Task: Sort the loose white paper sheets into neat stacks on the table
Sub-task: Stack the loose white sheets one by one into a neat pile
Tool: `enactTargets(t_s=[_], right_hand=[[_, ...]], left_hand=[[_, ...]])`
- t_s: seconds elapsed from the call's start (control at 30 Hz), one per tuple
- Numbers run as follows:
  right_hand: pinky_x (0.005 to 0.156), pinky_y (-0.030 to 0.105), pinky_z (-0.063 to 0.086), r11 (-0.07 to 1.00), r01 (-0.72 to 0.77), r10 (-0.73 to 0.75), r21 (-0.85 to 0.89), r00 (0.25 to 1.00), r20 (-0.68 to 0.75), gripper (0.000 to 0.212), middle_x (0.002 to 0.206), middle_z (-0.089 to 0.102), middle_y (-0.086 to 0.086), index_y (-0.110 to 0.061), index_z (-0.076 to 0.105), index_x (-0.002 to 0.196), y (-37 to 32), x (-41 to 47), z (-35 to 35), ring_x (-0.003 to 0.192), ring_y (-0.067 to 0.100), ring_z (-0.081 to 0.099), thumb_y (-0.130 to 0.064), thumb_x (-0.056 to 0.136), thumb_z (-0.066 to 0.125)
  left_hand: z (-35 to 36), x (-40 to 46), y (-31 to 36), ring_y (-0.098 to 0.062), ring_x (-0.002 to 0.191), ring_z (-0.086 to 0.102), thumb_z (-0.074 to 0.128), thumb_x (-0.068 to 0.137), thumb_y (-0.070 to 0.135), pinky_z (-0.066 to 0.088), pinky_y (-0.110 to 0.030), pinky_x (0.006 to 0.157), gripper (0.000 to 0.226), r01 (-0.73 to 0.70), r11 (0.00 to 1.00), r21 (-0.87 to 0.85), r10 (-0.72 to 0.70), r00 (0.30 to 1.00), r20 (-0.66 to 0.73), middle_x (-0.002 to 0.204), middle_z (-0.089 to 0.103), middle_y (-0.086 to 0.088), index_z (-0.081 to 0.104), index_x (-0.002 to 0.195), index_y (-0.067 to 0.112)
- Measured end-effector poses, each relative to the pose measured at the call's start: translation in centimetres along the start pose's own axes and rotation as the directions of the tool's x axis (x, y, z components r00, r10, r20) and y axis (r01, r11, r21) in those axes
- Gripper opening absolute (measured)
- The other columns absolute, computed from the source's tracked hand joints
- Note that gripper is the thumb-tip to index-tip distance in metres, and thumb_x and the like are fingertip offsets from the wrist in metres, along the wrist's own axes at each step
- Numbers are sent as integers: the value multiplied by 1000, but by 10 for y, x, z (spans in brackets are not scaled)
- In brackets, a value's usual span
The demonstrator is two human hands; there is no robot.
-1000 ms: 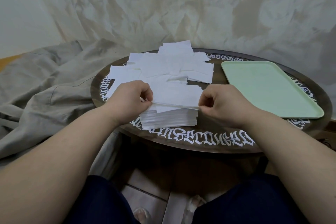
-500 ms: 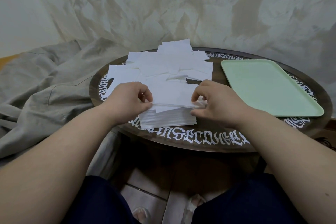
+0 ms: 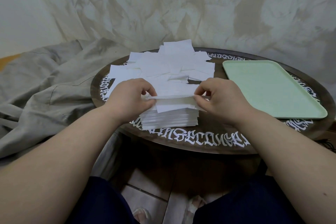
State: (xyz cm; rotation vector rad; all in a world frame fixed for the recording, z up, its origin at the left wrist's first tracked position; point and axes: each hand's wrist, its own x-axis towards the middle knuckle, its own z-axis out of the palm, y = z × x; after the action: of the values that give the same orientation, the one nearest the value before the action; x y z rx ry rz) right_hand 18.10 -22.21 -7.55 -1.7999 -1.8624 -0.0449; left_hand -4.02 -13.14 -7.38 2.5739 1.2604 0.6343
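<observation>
Over the table (image 3: 209,143), both hands pinch sheets (image 3: 173,97).

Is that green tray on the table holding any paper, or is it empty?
Empty. The green tray shows only bare green surface; the loose sheets and the neat stack lie beside it on the table.

Both forearms reach forward — left hand (image 3: 130,99) and right hand (image 3: 221,99) with fingers curled, pinching.
</observation>
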Motion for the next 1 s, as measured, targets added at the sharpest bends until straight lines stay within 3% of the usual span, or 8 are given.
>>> enactTargets(t_s=[0.2, 0.27, 0.33, 0.43, 0.5, 0.57, 0.67, 1.0], right_hand=[[67, 22, 39, 990, -78, 82, 115, 996, -34, 9, 65, 50, -26, -17, 72, 91, 10, -3, -4, 63, 2, 50, -15, 84, 66], [70, 22, 43, 984, -95, 107, 148, 991, -79, 11, 71, 62, -16, -14, 74, 92, 11, -1, -3, 68, 6, 55, -14, 85, 66], [74, 21, 44, 984, -77, 109, 162, 974, -199, 12, 82, 70, -1, -10, 74, 93, 11, 5, -2, 74, 14, 61, -10, 84, 65], [76, 20, 45, 989, -37, 85, 146, 938, -336, 13, 88, 71, 3, -9, 73, 90, 14, 11, -2, 78, 19, 64, -5, 81, 64], [77, 26, 48, 981, -70, 116, 182, 959, -258, 12, 84, 70, 1, -11, 72, 89, 19, 8, 1, 77, 21, 64, -5, 82, 64], [75, 31, 50, 977, -137, 152, 163, 984, -88, 12, 80, 70, 1, -14, 71, 88, 25, 3, 4, 75, 19, 62, -7, 82, 63], [72, 24, 45, 977, -181, 175, 115, 983, 60, 11, 83, 69, -1, -19, 70, 87, 30, -3, 5, 74, 11, 57, -12, 82, 63], [71, 25, 46, 971, -203, 199, 124, 979, 51, 7, 81, 68, -3, -21, 70, 84, 30, -5, 2, 76, 11, 58, -17, 83, 65]], left_hand=[[0, 0, 0, 5, 57, 56, 69, 83, 20, 38, -11, 63, 9, 120, 979, -165, -130, 990, -51, 64, 60, 19, 66, 79, 28], [2, 2, 2, 11, 53, 55, 71, 82, 16, 40, -11, 66, 12, 134, 955, -264, -162, 983, -89, 65, 61, 20, 66, 78, 27], [3, 4, 4, 10, 57, 56, 73, 80, 14, 43, -14, 71, 16, 72, 953, -293, -136, 969, -204, 68, 61, 21, 65, 77, 27], [3, 4, 9, -5, 70, 63, 72, 79, 9, 53, -22, 77, 17, -140, 954, -267, 51, 947, -316, 83, 66, 12, 64, 81, 24], [4, 0, 9, -10, 73, 65, 72, 79, 8, 53, -25, 76, 17, -198, 965, -173, 154, 959, -239, 88, 68, 6, 64, 80, 22], [4, -3, 7, -3, 71, 63, 73, 78, 10, 50, -18, 72, 23, -159, 981, -112, 147, 984, -102, 86, 68, 8, 60, 76, 27], [3, -4, 8, 4, 74, 60, 73, 78, 13, 41, -4, 68, 17, -105, 991, -88, 106, 994, 16, 82, 66, 13, 63, 77, 27], [1, -9, 14, 0, 78, 59, 76, 76, 17, 44, -13, 70, 11, -84, 991, -102, 89, 995, 47, 80, 67, 12, 66, 79, 21]])
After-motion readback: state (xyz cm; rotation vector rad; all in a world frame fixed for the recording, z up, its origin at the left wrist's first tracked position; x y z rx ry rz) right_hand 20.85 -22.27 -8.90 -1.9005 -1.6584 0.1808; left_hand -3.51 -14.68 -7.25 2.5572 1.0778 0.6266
